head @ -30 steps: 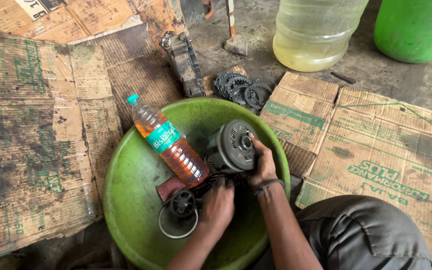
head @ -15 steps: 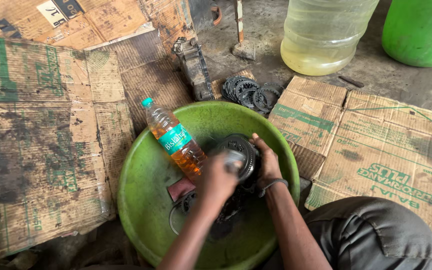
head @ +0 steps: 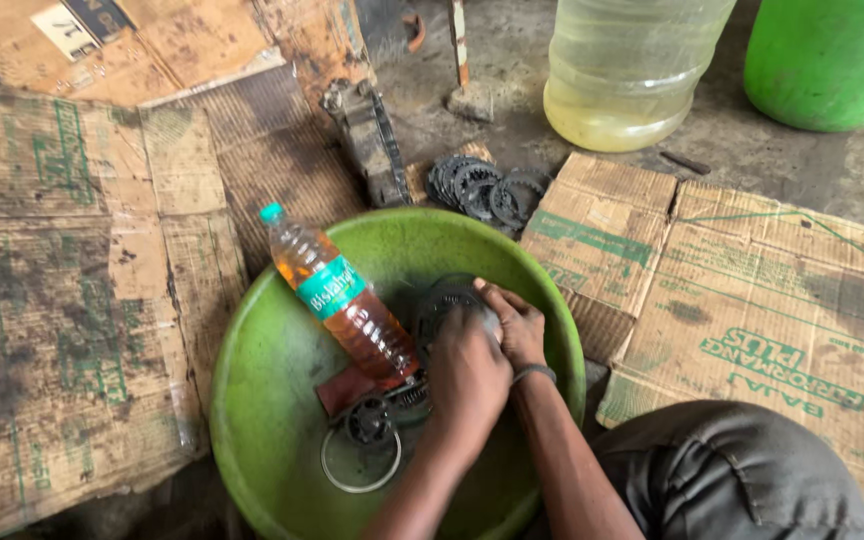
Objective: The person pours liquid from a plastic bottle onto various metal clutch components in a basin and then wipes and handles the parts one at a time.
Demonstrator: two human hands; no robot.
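Both my hands are on a dark round metal drum part inside a green plastic basin. My left hand covers its near side from above. My right hand grips its right edge, and a thin band circles that wrist. Most of the part is hidden under my hands. A plastic bottle of amber liquid with a teal cap leans in the basin just to the left. A small dark gear piece and a thin metal ring lie on the basin floor.
Flattened, oil-stained cardboard covers the ground on the left and right. A stack of toothed metal plates and a metal block lie behind the basin. A large clear jug of yellowish liquid and a green container stand at the back. My knee is bottom right.
My left hand has moved up from the small parts on the basin floor onto the round metal part, now covering it. My right hand stays on its edge.
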